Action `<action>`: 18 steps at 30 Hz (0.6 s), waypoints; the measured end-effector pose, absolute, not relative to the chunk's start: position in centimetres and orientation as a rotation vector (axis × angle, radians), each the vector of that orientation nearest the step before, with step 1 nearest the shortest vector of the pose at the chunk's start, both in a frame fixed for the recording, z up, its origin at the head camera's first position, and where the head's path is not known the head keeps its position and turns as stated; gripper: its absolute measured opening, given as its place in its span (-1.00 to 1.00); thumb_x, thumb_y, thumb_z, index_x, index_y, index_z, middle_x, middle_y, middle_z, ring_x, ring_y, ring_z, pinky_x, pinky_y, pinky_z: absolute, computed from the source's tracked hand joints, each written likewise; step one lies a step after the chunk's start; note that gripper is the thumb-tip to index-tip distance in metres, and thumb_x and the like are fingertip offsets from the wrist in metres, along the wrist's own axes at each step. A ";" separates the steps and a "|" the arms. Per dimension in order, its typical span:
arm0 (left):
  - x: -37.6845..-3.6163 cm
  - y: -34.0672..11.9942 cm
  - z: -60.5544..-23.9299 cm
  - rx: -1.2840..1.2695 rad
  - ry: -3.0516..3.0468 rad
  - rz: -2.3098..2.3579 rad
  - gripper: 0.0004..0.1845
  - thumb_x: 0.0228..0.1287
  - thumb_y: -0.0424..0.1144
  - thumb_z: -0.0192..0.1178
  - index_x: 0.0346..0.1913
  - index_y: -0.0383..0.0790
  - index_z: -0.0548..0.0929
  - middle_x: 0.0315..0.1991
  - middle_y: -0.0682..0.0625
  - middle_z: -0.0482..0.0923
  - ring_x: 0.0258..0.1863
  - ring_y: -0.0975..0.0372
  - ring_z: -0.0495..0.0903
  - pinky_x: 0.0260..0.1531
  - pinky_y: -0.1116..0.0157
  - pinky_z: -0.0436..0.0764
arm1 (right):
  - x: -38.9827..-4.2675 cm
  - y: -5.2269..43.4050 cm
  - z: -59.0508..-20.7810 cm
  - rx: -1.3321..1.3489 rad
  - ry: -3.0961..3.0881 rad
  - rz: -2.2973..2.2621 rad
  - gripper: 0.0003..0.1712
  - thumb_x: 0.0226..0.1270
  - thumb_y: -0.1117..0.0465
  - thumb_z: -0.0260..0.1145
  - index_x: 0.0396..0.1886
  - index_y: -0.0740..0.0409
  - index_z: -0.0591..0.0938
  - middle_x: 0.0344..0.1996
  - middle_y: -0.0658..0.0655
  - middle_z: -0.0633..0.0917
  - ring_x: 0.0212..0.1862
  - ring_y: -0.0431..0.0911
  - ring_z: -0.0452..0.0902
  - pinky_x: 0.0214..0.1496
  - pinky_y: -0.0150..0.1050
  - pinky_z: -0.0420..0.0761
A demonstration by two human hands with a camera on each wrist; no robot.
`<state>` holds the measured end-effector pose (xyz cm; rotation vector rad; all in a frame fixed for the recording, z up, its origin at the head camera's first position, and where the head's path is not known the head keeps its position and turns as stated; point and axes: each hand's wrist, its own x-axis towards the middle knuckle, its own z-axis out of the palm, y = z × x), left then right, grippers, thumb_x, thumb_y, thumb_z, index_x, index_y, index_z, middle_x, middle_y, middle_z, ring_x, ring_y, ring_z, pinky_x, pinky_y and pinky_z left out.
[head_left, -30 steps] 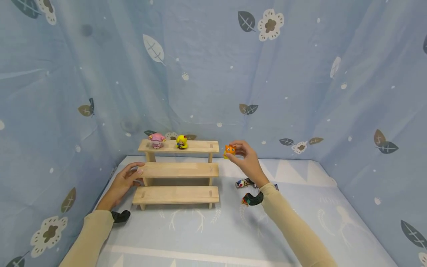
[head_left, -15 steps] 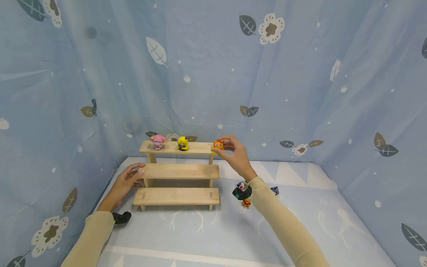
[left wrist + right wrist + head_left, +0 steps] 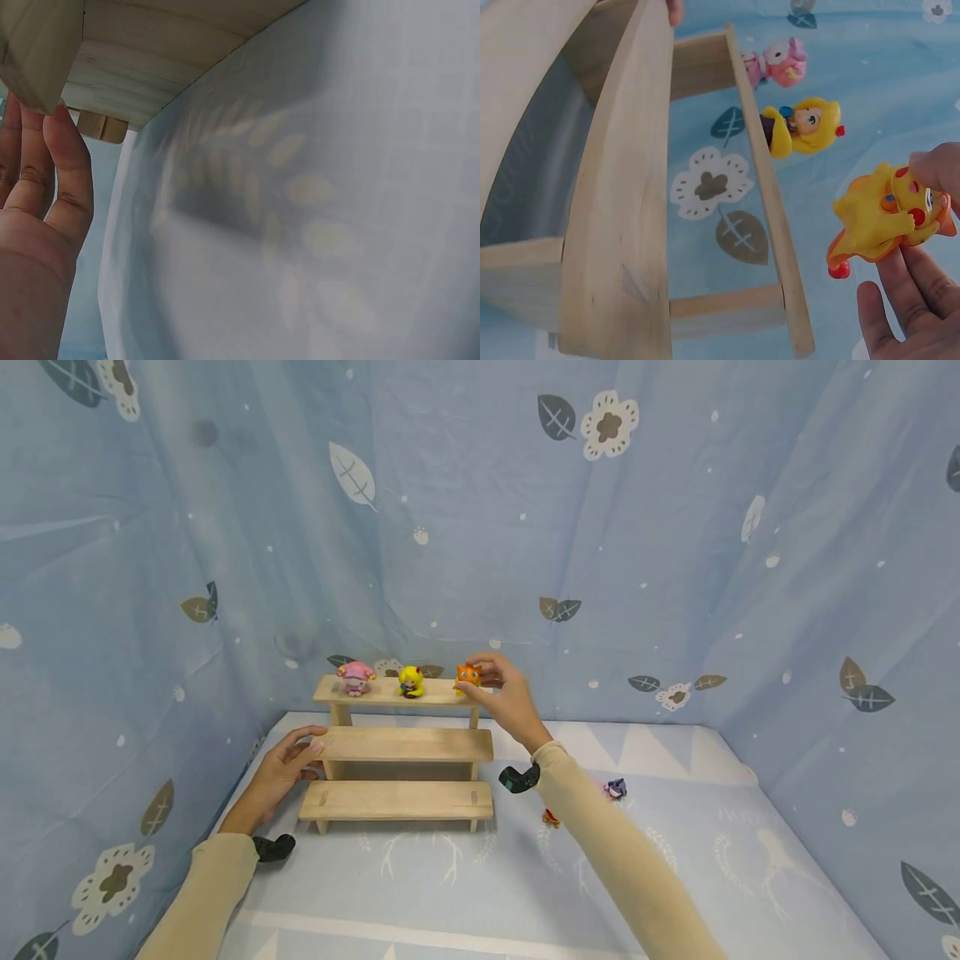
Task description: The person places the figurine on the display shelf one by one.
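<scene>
- Orange figurine sits pinched in my right hand, thumb and fingertips closed on it at the right end of the top step of the wooden stepped shelf; I cannot tell whether it touches the wood.
- From the right wrist, the orange figurine shows a yellow underside, just beside the top step's edge.
- On that same step stand a yellow figurine and, further left, a pink figurine (both upright).
- My left hand rests with relaxed, straight fingers against the left end of the middle step, gripping nothing.
- Behind my right sleeve, two small toys lie on the pale blue mat, partly hidden.
</scene>
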<state>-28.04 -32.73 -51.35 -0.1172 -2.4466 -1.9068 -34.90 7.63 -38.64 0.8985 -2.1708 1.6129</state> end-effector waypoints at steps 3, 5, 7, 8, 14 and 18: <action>-28.1 -32.7 -51.3 -0.105 -2.455 -1.906 -0.38 0.52 0.13 0.16 0.51 0.01 0.35 0.09 -0.02 0.58 -0.08 0.19 0.65 -0.12 0.14 0.67 | -35.2 7.2 -38.8 0.878 -2.192 1.639 -0.58 0.36 0.08 0.51 0.17 -0.18 0.62 -0.07 0.00 0.71 -0.01 -0.10 0.64 0.17 -0.14 0.60; -28.0 -32.7 -51.3 -0.102 -2.455 -1.912 -0.38 0.53 0.11 0.15 0.52 -0.01 0.34 0.09 -0.01 0.58 -0.08 0.19 0.65 -0.11 0.13 0.66 | -35.5 6.8 -38.9 0.871 -2.210 1.650 -0.58 0.37 0.07 0.50 0.18 -0.17 0.61 -0.06 0.02 0.70 -0.01 -0.09 0.64 0.16 -0.13 0.60; -27.9 -32.7 -51.1 -0.110 -2.452 -1.914 -0.38 0.54 0.11 0.15 0.52 0.00 0.34 0.08 0.00 0.58 -0.07 0.17 0.65 -0.11 0.12 0.66 | -35.7 6.6 -39.0 0.870 -2.229 1.649 -0.58 0.38 0.07 0.49 0.18 -0.15 0.61 -0.06 0.04 0.70 -0.02 -0.07 0.64 0.14 -0.13 0.62; -27.8 -32.6 -51.0 -0.117 -2.448 -1.919 -0.38 0.54 0.11 0.15 0.53 0.00 0.34 0.08 0.00 0.58 -0.07 0.16 0.65 -0.11 0.12 0.66 | -35.8 6.5 -39.0 0.868 -2.237 1.647 -0.58 0.38 0.08 0.49 0.18 -0.15 0.61 -0.06 0.04 0.70 -0.02 -0.06 0.65 0.12 -0.13 0.62; -27.7 -32.5 -50.9 -0.123 -2.441 -1.927 -0.38 0.55 0.09 0.15 0.53 -0.03 0.33 0.04 0.03 0.59 -0.08 0.18 0.65 -0.10 0.11 0.67 | -36.2 6.1 -39.2 0.835 -2.266 1.654 -0.55 0.38 0.10 0.49 0.21 -0.07 0.59 -0.08 0.08 0.69 -0.06 -0.02 0.65 0.06 -0.08 0.65; -27.9 -32.5 -51.0 -0.115 -2.446 -1.917 -0.38 0.55 0.08 0.15 0.52 -0.04 0.33 0.03 0.02 0.59 -0.09 0.19 0.65 -0.11 0.10 0.66 | -36.4 6.0 -39.3 0.818 -2.280 1.644 -0.50 0.38 0.12 0.49 0.25 0.06 0.57 -0.05 0.14 0.69 -0.06 0.03 0.64 0.06 -0.05 0.64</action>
